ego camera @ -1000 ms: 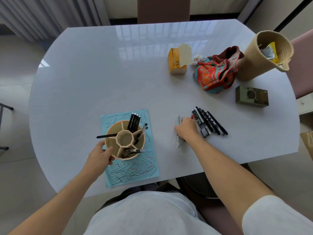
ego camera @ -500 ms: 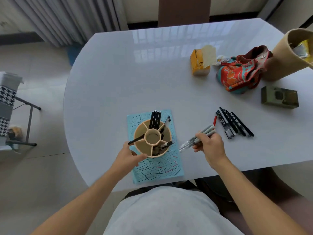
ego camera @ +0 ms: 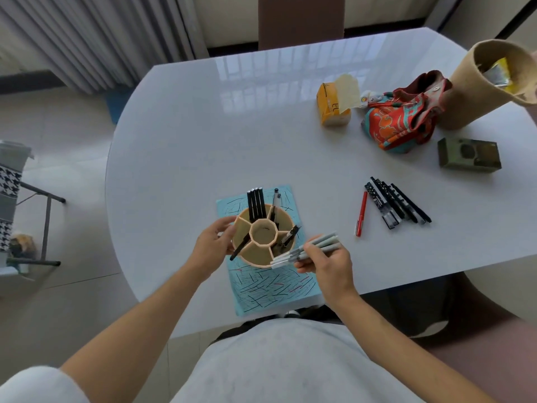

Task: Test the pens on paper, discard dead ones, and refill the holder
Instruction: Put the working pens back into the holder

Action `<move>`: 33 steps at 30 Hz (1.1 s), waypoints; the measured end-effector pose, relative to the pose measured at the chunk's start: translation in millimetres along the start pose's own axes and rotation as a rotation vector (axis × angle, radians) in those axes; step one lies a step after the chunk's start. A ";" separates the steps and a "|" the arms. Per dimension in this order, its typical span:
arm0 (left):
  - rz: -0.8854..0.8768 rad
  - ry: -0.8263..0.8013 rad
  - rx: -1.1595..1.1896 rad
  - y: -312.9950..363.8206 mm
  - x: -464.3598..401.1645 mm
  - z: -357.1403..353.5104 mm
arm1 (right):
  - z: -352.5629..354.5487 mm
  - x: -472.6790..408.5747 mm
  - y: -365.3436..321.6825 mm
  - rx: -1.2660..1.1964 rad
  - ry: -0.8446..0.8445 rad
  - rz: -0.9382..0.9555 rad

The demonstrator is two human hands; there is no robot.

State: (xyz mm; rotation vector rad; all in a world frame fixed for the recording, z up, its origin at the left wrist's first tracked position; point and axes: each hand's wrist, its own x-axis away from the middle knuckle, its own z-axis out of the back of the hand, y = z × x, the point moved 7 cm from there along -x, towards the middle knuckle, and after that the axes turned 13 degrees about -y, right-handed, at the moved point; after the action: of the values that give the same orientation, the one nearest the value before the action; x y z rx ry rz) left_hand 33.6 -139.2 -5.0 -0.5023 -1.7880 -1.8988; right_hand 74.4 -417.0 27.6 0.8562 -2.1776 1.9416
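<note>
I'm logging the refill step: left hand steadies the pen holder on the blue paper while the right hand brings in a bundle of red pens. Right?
Not quite: the head view shows the right hand gripping a bundle of grey pens, not red; the one red pen lies on the table. Left hand, pen holder and blue paper fit.

You get bright, soft daylight from the far window side, mirrored as pale glare on the glossy table [ego camera: 203, 158]. Shadows stay faint, wide-angle bending curves the edges, and fine detail looks slightly soft.
</note>
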 end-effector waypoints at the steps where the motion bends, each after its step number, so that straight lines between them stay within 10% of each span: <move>1: 0.005 0.010 0.010 -3.0 2.3 -1.1 | -0.8 0.4 -0.6 0.000 0.000 0.010; 20: 0.089 0.011 -0.012 -38.3 17.9 -14.7 | 20.7 -10.9 -11.1 0.315 0.048 0.086; 26: 0.082 -0.028 -0.028 -47.1 16.0 -16.3 | 128.0 -58.3 -32.2 0.744 0.373 -0.108; 33: 0.097 -0.031 -0.048 -46.5 16.1 -16.9 | 155.3 -109.7 -25.8 1.041 0.294 -0.355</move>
State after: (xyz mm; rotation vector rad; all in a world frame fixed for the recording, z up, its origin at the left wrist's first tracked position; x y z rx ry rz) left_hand -5.2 -156.1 -35.2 -0.6272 -1.7089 -1.8801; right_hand 222.7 -526.7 -25.1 0.8610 -0.6864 2.7040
